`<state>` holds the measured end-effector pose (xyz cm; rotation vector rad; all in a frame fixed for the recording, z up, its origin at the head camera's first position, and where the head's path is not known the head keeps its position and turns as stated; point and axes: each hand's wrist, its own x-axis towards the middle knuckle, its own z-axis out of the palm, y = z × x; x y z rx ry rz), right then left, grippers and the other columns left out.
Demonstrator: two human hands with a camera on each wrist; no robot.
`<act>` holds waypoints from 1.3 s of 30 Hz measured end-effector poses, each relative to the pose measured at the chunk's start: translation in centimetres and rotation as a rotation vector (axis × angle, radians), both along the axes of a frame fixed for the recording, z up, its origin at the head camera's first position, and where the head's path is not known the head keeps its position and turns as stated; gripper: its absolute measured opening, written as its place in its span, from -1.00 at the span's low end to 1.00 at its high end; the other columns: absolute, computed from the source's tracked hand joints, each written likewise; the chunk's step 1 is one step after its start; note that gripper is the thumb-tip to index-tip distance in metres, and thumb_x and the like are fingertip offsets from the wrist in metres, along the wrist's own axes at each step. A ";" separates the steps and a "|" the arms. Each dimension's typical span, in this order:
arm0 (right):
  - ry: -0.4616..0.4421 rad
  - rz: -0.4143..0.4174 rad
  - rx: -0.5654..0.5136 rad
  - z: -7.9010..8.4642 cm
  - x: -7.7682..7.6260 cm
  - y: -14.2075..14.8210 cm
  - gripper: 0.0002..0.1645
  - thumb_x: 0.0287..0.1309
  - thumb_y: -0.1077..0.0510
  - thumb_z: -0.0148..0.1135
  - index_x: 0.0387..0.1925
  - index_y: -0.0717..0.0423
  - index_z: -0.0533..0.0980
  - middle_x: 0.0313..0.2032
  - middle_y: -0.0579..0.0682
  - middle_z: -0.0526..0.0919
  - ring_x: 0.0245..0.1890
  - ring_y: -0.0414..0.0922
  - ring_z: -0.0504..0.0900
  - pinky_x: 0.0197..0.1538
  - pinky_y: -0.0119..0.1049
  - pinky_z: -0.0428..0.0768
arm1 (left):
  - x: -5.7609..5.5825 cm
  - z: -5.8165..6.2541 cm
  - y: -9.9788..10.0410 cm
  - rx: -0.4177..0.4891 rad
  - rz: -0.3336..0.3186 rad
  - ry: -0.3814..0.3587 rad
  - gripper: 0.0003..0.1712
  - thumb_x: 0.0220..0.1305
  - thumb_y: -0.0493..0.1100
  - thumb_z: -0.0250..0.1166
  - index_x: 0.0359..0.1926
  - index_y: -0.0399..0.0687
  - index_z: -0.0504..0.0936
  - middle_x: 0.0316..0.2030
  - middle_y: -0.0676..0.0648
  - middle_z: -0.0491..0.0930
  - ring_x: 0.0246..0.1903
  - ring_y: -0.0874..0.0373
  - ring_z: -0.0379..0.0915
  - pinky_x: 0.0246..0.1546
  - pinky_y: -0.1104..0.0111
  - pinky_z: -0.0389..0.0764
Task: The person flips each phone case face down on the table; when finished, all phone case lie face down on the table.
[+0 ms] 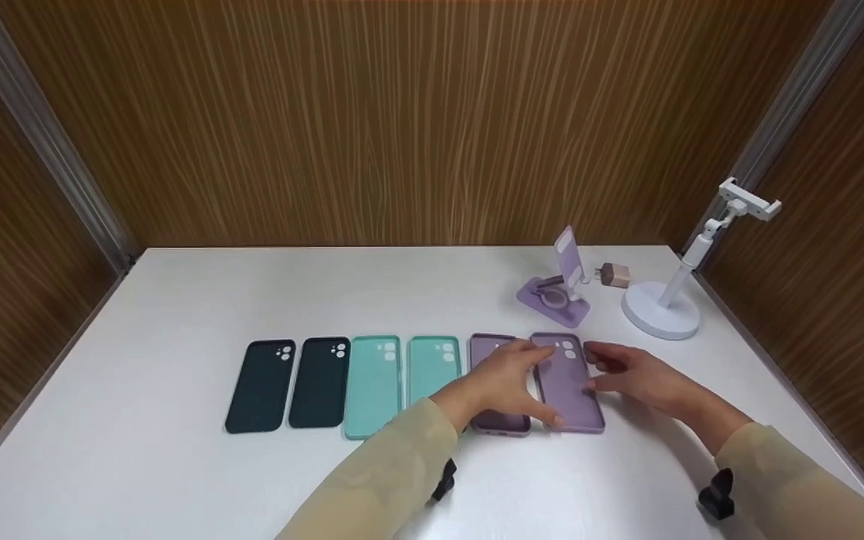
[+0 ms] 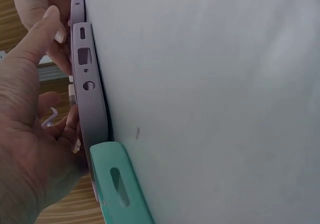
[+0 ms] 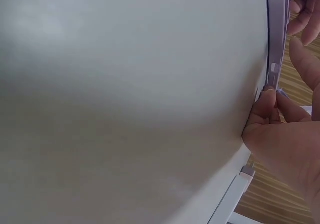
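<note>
Two purple phone cases lie side by side at the right end of a row: the left purple case [image 1: 503, 424] and the right purple case [image 1: 571, 390]. My left hand [image 1: 503, 382] is over them, thumb and fingers spread, with its fingertips at the right case's left side; it partly hides the left case. At the right case's other long side, my right hand [image 1: 646, 379] touches the edge with bent fingers. In the right wrist view, fingertips [image 3: 265, 103] rest against the case's side near a corner. Left of these lie two mint phone cases, the nearer one [image 1: 432, 367] partly covered by my left arm.
Another mint case [image 1: 373, 386] and two black phone cases [image 1: 261, 386] [image 1: 319, 382] continue the row leftward. Behind the purple cases stand a purple folding stand [image 1: 563, 289], a small charger plug [image 1: 615, 275] and a white phone holder [image 1: 661, 310]. Wood-grain panels [image 1: 402, 120] enclose the white table.
</note>
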<state>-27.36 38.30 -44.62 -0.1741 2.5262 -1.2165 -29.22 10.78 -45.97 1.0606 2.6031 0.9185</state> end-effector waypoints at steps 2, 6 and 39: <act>-0.001 0.001 -0.001 -0.1 0.0 0.0 0.06 0.32 -0.01 0.49 0.61 0.33 0.17 0.51 0.34 0.33 0.53 0.30 0.26 0.52 0.17 0.23 | 0.0 0.0 -0.1 -0.013 -0.002 0.010 0.31 -0.06 0.29 0.70 0.63 -0.02 0.29 0.52 -0.12 0.32 0.50 0.06 0.22 0.47 0.34 0.23; -0.008 0.007 0.001 -0.3 0.1 0.1 0.08 0.31 -0.01 0.50 0.61 0.33 0.15 0.54 0.34 0.28 0.55 0.30 0.21 0.53 0.15 0.20 | 0.2 0.0 -0.1 -0.033 -0.007 0.015 0.32 -0.06 0.29 0.71 0.63 -0.05 0.29 0.53 -0.14 0.30 0.52 0.03 0.20 0.49 0.34 0.20; -0.070 0.022 -0.036 -0.3 0.0 0.4 0.08 0.36 -0.01 0.44 0.68 0.13 0.07 0.60 0.33 0.14 0.60 0.31 0.07 0.54 0.26 0.09 | -0.2 0.1 0.0 -0.153 -0.008 0.063 0.25 0.00 0.38 0.62 0.55 -0.20 0.38 0.56 -0.10 0.29 0.55 0.02 0.16 0.51 0.39 0.12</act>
